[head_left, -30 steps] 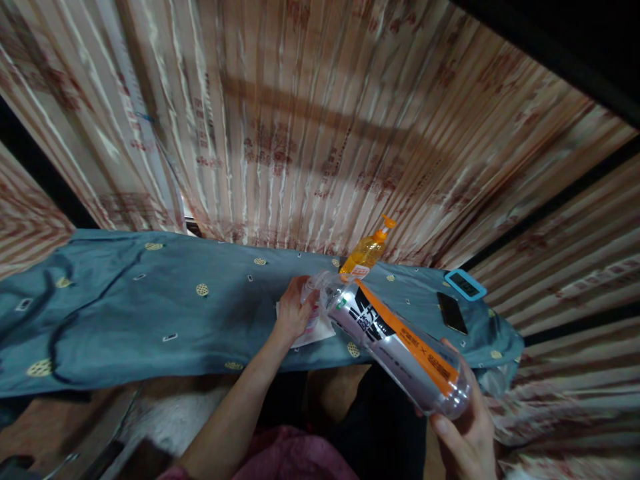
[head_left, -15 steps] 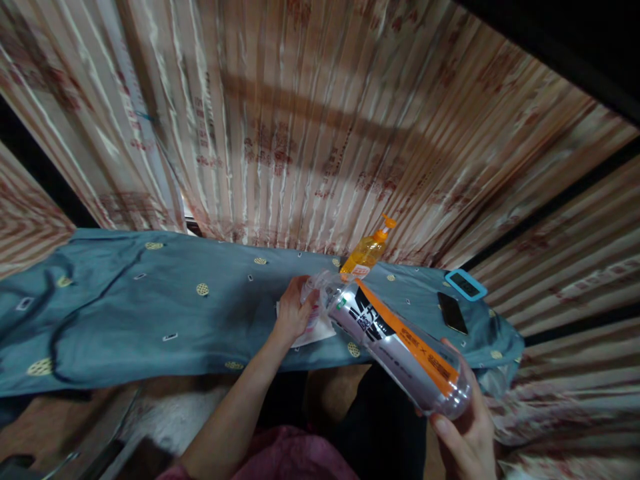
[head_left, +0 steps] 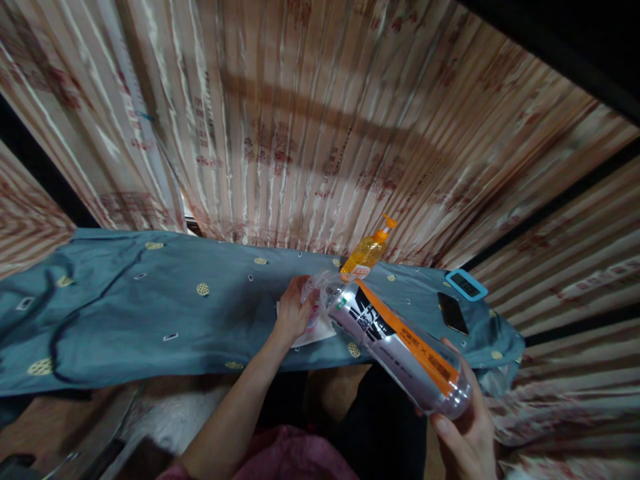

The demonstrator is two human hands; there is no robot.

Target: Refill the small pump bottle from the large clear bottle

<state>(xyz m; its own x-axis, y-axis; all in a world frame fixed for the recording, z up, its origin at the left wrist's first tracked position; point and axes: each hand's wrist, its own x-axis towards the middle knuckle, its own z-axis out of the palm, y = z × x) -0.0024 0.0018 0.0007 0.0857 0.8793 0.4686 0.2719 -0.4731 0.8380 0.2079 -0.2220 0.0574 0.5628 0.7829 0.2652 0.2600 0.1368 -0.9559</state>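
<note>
My right hand [head_left: 465,413] is wrapped round the base of a large clear plastic bottle [head_left: 395,347] with a silver, black and orange label. It is held tilted, its neck low and pointing left. My left hand [head_left: 293,310] grips a smaller clear bottle [head_left: 313,300] with pinkish print, at the neck of the large one. The two mouths are close together; I cannot tell whether they touch. Beneath the left hand lies a white sheet [head_left: 315,335], partly covered. Just behind the large bottle's neck stands an orange pump bottle [head_left: 364,255].
A blue-framed digital timer [head_left: 466,285] and a dark phone [head_left: 453,313] lie to the right on the blue-green cloth [head_left: 150,300] over the narrow table. Pleated curtains [head_left: 300,133] hang behind it, and a dark bar [head_left: 550,207] crosses on the right.
</note>
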